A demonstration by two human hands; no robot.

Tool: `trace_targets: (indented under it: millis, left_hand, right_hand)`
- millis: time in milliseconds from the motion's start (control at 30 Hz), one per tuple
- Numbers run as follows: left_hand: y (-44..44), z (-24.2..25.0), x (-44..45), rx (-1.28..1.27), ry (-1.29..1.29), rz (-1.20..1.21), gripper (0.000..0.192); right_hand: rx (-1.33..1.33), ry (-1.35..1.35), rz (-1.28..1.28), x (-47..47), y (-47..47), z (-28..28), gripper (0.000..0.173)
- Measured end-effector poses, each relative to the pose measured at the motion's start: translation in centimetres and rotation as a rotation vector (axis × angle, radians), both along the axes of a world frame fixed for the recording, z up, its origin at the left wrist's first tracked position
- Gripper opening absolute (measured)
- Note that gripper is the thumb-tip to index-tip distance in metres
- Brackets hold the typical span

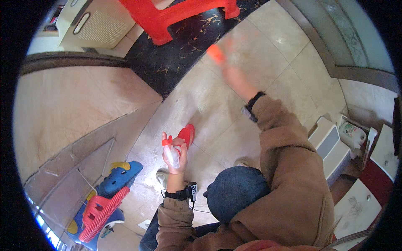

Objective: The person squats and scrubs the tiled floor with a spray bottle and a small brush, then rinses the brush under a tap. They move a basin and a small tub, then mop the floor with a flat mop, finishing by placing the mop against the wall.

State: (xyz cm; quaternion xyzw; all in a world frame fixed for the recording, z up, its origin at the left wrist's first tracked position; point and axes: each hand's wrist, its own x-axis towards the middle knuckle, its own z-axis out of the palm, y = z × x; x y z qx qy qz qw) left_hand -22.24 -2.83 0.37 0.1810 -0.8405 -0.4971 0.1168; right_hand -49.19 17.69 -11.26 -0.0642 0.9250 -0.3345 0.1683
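Observation:
My left hand (180,157) is raised over the tiled floor, palm up. Its fingers are around a whitish, translucent plastic piece (172,157) with a red tip. A flat, rounded red piece (189,133) shows just beyond the fingers; whether the two are joined cannot be told. My right arm reaches far forward, and my right hand (234,77) is smeared by motion. At its far end is a blurred orange-red thing (216,54), seemingly held, its kind unclear. Black straps ring both wrists, with a small device on the left one.
A red plastic stool (160,22) stands ahead on a black marbled floor strip (176,53). Left are a cream perforated basket (97,28), a raised tiled ledge (78,94) and a blue toy rocking animal (119,178). Right are a white step stool (326,147) and a plastic jug (353,135).

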Motion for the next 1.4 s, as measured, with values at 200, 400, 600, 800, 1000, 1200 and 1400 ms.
trace_targets:
  millis: [200,400,600,800,1000,1200,1400]
  left_hand:
    - [0.7,-0.5,-2.4,0.064,-0.014,-0.032,0.072]
    - [0.7,-0.5,-2.2,0.081,0.009,-0.049,0.073]
    - [0.6,-0.2,-2.3,0.069,-0.006,-0.057,0.074]
    - [1.5,-0.3,-3.4,0.021,-0.012,-0.104,0.072]
    - [3.0,-1.3,-7.3,0.016,0.072,-0.171,0.07]
    - [3.3,-1.4,-8.3,0.056,0.105,-0.202,0.07]
    - [2.7,-0.5,-8.2,-0.021,0.083,-0.278,0.075]
  right_hand:
    - [0.028,-0.023,-0.141,-5.2,3.2,-3.6,0.044]
    - [0.169,0.316,-0.249,-10.4,5.6,-0.6,0.04]
    - [0.244,0.213,0.202,-4.7,5.7,0.1,0.044]
    - [-0.056,-0.035,-0.399,-8.4,10.0,1.5,0.045]
    - [0.157,-0.069,0.229,0.3,6.5,-2.1,0.052]
    - [0.3,0.179,-0.369,-9.3,20.6,-4.5,0.049]
    - [0.378,0.291,-0.507,-16.5,23.1,-4.5,0.045]
